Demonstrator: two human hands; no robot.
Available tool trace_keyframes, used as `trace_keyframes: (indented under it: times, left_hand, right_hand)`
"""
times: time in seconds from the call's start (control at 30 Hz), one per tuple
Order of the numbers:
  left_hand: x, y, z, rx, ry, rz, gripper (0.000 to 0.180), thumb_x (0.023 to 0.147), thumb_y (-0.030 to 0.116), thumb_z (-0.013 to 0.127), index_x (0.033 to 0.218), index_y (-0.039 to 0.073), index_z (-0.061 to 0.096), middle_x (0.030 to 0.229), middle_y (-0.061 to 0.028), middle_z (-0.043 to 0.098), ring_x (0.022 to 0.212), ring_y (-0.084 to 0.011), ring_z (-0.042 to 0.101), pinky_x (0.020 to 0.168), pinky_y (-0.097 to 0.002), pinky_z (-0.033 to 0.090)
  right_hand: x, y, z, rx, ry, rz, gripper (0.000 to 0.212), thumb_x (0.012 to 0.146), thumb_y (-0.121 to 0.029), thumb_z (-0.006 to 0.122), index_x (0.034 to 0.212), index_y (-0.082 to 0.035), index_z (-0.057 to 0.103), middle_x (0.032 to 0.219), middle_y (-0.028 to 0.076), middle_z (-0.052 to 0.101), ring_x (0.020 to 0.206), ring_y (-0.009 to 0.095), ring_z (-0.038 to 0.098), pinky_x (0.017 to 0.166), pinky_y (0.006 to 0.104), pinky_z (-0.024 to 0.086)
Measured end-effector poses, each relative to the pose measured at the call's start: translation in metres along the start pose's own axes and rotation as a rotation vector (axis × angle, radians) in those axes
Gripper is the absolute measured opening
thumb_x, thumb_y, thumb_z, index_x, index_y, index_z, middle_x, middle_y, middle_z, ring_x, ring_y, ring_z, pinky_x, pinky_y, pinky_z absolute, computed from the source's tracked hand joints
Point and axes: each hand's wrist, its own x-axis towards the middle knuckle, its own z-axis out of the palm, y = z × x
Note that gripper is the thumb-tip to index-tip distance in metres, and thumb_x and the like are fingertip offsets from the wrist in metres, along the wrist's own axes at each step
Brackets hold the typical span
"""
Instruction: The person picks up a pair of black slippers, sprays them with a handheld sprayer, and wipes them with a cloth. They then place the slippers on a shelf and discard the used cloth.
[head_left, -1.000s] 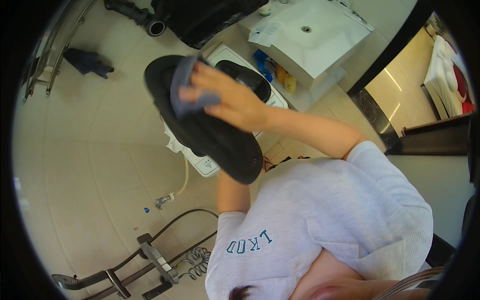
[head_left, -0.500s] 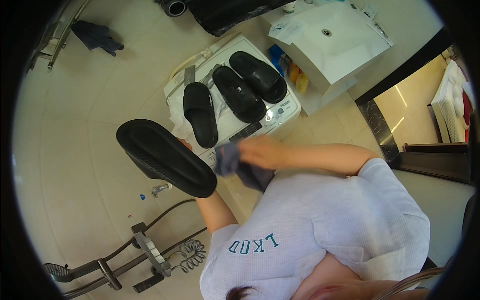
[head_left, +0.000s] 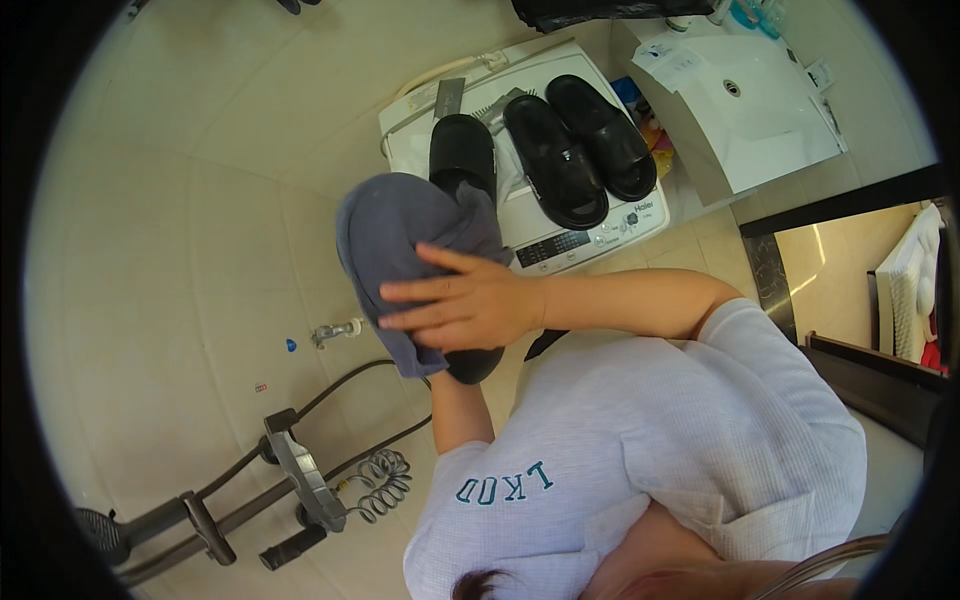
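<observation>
My right hand (head_left: 485,300) lies over a grey-blue cloth (head_left: 390,225), fingers spread and laid on it rather than clenched. Beneath the cloth is a black slipper (head_left: 475,365); only its dark rounded end shows, just below my right palm, so I can't tell which face is toward me. My left forearm (head_left: 462,415) runs up behind that end. My left hand is hidden there, so I can't tell how it grips, though I judge it is bearing the slipper from below.

I take the step in hand to be wiping this slipper. Just beyond my hands, a second slipper (head_left: 465,145) sits on the washing machine (head_left: 520,72), its near end hidden behind the cloth. Farther to the right of it lie two more black slippers (head_left: 555,165), side by side.

As I judge it, the next move calls for steady support underneath and even pressure, with the loose cloth gathered closer, so that the wiping reaches the uncovered end.
</observation>
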Motion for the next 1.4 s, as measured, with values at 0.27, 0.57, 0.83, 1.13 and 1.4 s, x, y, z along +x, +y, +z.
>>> trace_keyframes:
  times: [0.27,0.57,0.83,1.13,1.4]
  left_hand:
    - [0.077,0.055,-0.052,0.308,0.133,0.182,0.032,0.095,0.012,0.051,0.121,-0.007,0.058,0.101,-0.013,0.066,0.094,-0.0211,0.062,0.083,-0.0305,0.049]
    - [0.167,0.076,-0.027,1.644,0.048,0.389,0.023,0.088,0.02,0.061,0.091,-0.002,0.057,0.087,-0.0216,0.064,0.08,-0.0376,0.062,0.072,-0.0428,0.047]
    - [0.183,0.085,0.006,1.586,-0.004,0.36,0.035,0.084,0.024,0.066,0.111,0.006,0.052,0.076,-0.016,0.064,0.076,-0.0377,0.064,0.07,-0.0447,0.049]
    - [0.212,0.026,0.0,1.527,-0.052,0.337,0.046,0.079,0.029,0.073,0.113,0.005,0.055,0.081,-0.0173,0.063,0.081,-0.036,0.063,0.076,-0.0438,0.049]
    - [0.204,0.004,-0.043,1.164,0.013,0.317,0.073,0.08,0.043,0.077,0.133,0.001,0.05,0.121,-0.0171,0.049,0.094,-0.0238,0.057,0.085,-0.0366,0.048]
  right_hand:
    - [-0.065,-0.003,0.036,0.539,-0.501,0.563,0.015,0.094,-0.019,0.055,0.1,-0.007,0.06,0.124,0.008,0.061,0.112,0.027,0.061,0.088,0.0371,0.05]
    - [-0.045,0.115,-0.009,-0.347,0.075,0.933,0.064,0.081,-0.039,0.074,0.13,-0.006,0.048,0.11,0.021,0.06,0.088,0.038,0.064,0.075,0.0424,0.052]
    - [-0.044,0.156,0.002,-0.596,-0.244,1.193,0.06,0.077,-0.015,0.072,0.132,-0.007,0.049,0.107,0.022,0.056,0.078,0.041,0.066,0.069,0.0458,0.057]
    - [-0.058,0.181,-0.013,-0.643,-0.152,1.246,0.064,0.078,-0.019,0.074,0.136,-0.014,0.047,0.107,0.02,0.053,0.083,0.042,0.064,0.073,0.0442,0.055]
    - [-0.064,0.128,-0.073,-0.051,0.26,1.155,0.039,0.084,-0.029,0.073,0.113,-0.003,0.065,0.098,0.016,0.067,0.085,0.024,0.066,0.079,0.0312,0.05]
